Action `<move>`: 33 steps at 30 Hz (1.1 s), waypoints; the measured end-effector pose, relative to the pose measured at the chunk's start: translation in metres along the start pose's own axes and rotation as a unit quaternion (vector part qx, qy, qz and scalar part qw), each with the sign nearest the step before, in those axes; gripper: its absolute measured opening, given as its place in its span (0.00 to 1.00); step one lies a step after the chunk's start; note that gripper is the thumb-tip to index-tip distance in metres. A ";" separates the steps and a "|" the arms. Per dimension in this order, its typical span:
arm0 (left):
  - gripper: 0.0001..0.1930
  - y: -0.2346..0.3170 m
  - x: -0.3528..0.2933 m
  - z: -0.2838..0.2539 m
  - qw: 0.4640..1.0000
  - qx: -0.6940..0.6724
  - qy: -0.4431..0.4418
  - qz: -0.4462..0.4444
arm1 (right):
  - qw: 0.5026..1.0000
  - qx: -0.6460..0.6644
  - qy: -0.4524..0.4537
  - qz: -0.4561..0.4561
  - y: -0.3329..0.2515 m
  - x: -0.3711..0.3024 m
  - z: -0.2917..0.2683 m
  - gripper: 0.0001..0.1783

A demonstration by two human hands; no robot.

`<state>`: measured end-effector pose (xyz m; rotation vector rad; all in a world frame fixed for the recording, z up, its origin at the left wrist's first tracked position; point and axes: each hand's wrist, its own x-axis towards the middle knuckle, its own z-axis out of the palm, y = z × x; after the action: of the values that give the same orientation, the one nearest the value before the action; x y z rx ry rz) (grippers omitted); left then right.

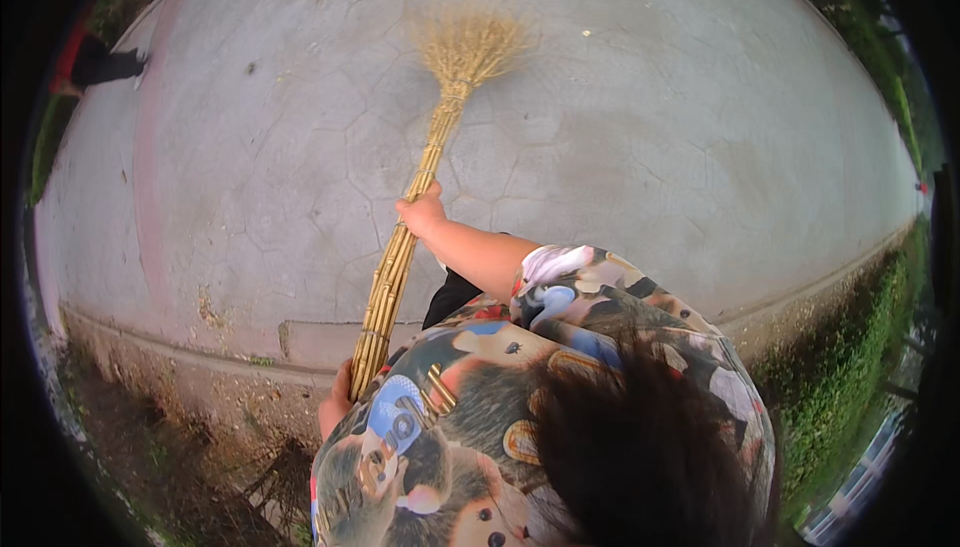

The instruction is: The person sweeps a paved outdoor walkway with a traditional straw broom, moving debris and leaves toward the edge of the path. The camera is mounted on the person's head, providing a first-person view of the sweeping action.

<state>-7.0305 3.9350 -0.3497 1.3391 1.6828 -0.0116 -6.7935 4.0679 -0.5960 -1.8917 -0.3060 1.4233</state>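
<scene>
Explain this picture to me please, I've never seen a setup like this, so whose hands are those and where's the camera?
There is no robot here, just a person with two bare hands. The one picture comes from a wide camera worn on their head, looking down, so straight edges curve and the corners go black. Picture left is the person's left.

Both hands hold a straw broom. The left hand grips near the handle's end, close to the patterned shirt; the right hand grips further along, towards the blurred bristles. I can't tell whether these touch the ground.

Below is grey pavement with a few small bits on it. Another person shows at the left edge.
</scene>
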 end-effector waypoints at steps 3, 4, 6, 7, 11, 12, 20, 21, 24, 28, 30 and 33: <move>0.31 0.065 0.055 0.004 0.973 0.187 -0.082 0.109 | 0.975 0.148 0.168 0.011 0.024 0.027 -0.080 0.41; 0.31 0.089 0.073 0.010 0.954 0.227 -0.115 0.156 | 0.955 0.202 0.214 0.034 0.031 0.038 -0.108 0.40; 0.31 0.140 0.105 0.032 0.908 0.299 -0.171 0.240 | 0.907 0.293 0.294 0.069 0.049 0.055 -0.169 0.41; 0.30 0.166 0.117 0.047 0.884 0.340 -0.193 0.258 | 0.867 0.379 0.312 0.088 0.059 0.061 -0.199 0.40; 0.27 0.277 0.148 0.133 0.778 0.451 -0.223 0.377 | 0.759 0.498 0.415 0.061 0.090 0.084 -0.323 0.28; 0.26 0.304 0.151 0.159 0.757 0.453 -0.236 0.407 | 0.741 0.520 0.420 0.065 0.102 0.084 -0.355 0.24; 0.23 0.427 0.169 0.266 0.696 0.487 -0.273 0.451 | 0.662 0.635 0.363 0.160 0.115 0.121 -0.484 0.22; 0.23 0.427 0.172 0.257 0.708 0.481 -0.265 0.445 | 0.703 0.606 0.334 0.161 0.106 0.133 -0.476 0.19; 0.26 0.407 0.175 0.198 0.773 0.485 -0.206 0.353 | 0.790 0.509 0.289 0.182 0.057 0.176 -0.400 0.15; 0.31 0.334 0.140 0.102 0.865 0.464 -0.085 0.172 | 0.942 0.175 0.208 0.198 -0.022 0.191 -0.225 0.30; 0.33 0.283 0.113 0.077 0.896 0.440 -0.039 0.045 | 0.983 0.024 0.100 0.149 -0.051 0.173 -0.146 0.33; 0.33 0.208 0.091 0.073 0.945 0.310 -0.002 -0.103 | 0.987 -0.050 -0.104 0.116 -0.096 0.166 -0.059 0.43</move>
<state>-6.8202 4.0478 -0.3426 1.5929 1.8888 -0.7174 -6.6580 4.2081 -0.6451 -1.9110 -0.2671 1.7970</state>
